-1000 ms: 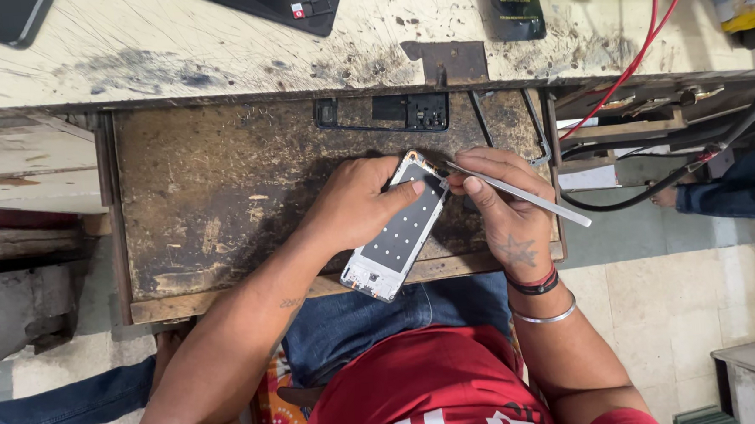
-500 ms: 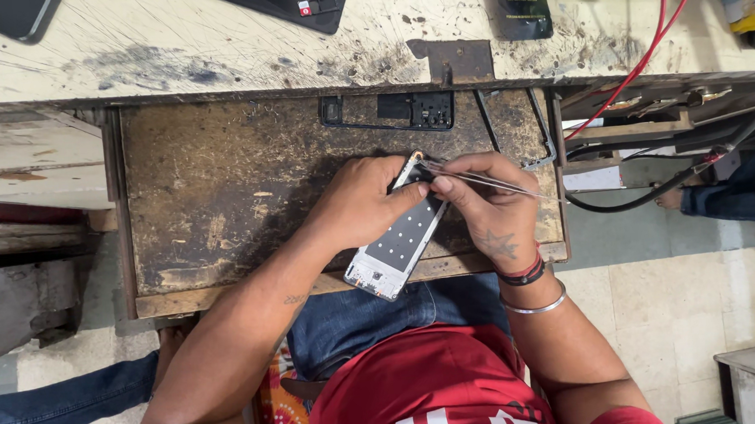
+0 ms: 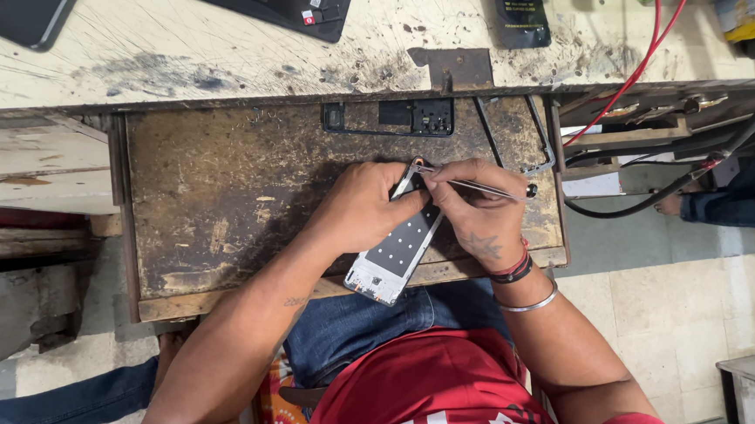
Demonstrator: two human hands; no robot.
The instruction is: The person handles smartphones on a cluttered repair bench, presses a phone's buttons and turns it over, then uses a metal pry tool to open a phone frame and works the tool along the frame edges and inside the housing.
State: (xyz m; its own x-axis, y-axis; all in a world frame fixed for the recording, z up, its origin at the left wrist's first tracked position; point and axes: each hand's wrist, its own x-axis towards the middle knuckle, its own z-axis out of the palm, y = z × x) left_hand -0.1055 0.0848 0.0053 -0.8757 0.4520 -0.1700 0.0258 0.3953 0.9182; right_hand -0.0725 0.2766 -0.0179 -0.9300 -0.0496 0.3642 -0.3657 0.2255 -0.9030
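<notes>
My left hand [image 3: 362,209] grips a phone frame [image 3: 395,254], silver-edged with a dark inner plate, tilted over the front edge of a pulled-out wooden drawer [image 3: 219,195]. My right hand [image 3: 478,214] holds thin metal tweezers [image 3: 472,185], with the tip pressed at the top end of the phone frame. Both hands meet at that upper corner. A dark bracelet and a silver bangle sit on my right wrist.
A black phone part [image 3: 389,117] lies at the back of the drawer. On the scratched bench top [image 3: 167,59] above lie dark phones [image 3: 282,4] and a black device [image 3: 518,7]. Red wires [image 3: 647,56] and black cables [image 3: 656,199] run at right. Another person's jeans leg [image 3: 41,420] shows lower left.
My right hand has moved left, closer to the phone's top, and the tweezers have swung flatter with their tip now at the top corner. My left hand keeps its grip.
</notes>
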